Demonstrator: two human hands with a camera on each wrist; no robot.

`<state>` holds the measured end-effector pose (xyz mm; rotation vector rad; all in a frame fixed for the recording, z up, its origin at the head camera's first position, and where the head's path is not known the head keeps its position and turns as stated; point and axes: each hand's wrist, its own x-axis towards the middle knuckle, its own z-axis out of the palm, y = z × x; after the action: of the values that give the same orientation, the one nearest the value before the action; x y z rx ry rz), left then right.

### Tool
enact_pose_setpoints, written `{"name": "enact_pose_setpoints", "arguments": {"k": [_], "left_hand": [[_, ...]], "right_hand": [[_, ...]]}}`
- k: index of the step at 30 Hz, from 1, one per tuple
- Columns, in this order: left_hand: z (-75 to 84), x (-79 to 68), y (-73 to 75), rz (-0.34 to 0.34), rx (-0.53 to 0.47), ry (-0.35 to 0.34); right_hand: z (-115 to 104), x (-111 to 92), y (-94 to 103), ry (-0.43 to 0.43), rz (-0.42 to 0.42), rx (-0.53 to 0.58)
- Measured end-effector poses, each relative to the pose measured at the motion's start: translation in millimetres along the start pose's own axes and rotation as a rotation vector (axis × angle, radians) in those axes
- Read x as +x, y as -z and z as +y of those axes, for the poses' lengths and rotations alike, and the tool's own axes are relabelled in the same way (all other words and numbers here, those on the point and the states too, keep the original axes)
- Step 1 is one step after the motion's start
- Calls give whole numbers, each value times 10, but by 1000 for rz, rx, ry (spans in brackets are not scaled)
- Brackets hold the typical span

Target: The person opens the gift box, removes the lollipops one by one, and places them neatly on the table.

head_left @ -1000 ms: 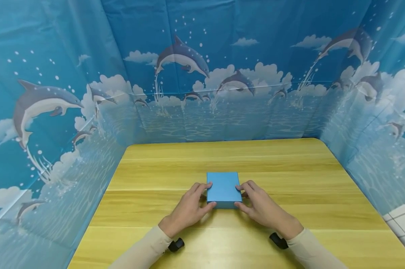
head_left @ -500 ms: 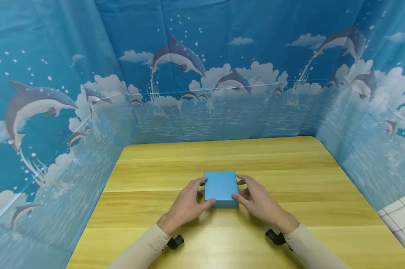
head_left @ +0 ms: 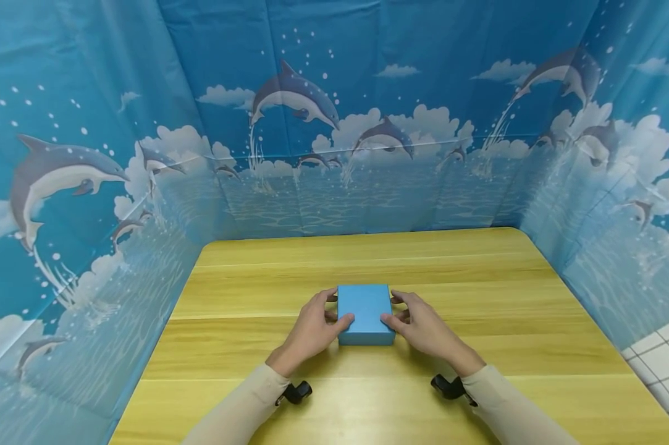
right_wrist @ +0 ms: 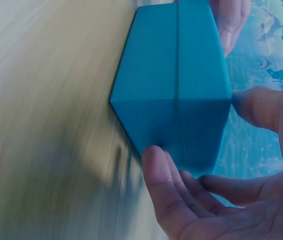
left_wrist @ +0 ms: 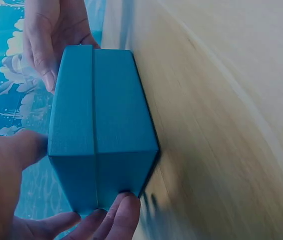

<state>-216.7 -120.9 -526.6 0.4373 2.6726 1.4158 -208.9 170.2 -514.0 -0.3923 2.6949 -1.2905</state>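
A blue square box (head_left: 364, 309) lies on the table between my two hands. A seam runs round its sides where the lid (left_wrist: 72, 107) meets the lower part. My left hand (head_left: 311, 327) grips the left side, thumb on the lid near the front and fingers curled down the side. On the opposite side my right hand (head_left: 431, 330) mirrors it, with its thumb on the lid. In the right wrist view the fingertips (right_wrist: 155, 157) press the box's side across the seam. The lid is on, so the inside is hidden.
The yellow wood-grain table (head_left: 245, 364) has rounded far corners. Blue curtains (head_left: 334, 198) printed with dolphins stand along its back and sides. White floor tiles (head_left: 664, 358) show at the far right. A small black wrist device (head_left: 296, 392) sits at each cuff.
The left thumb has slid from the front edge onto the top, and the left index finger has dropped to the side. The right index finger has left the top for the side; its thumb moved up.
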Motion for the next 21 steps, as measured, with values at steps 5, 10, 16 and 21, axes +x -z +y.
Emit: {"name": "enact_pose_setpoints", "arguments": {"k": [5, 10, 16, 21], "left_hand": [[-4, 21, -14, 9, -1, 4], [-3, 23, -18, 8, 0, 5], [-12, 13, -11, 5, -1, 2], [-13, 6, -2, -7, 0, 3]], "right_hand": [[9, 27, -12, -14, -5, 37], [11, 26, -17, -27, -5, 56], [1, 10, -21, -25, 2, 59], [7, 0, -24, -19, -4, 103]]}}
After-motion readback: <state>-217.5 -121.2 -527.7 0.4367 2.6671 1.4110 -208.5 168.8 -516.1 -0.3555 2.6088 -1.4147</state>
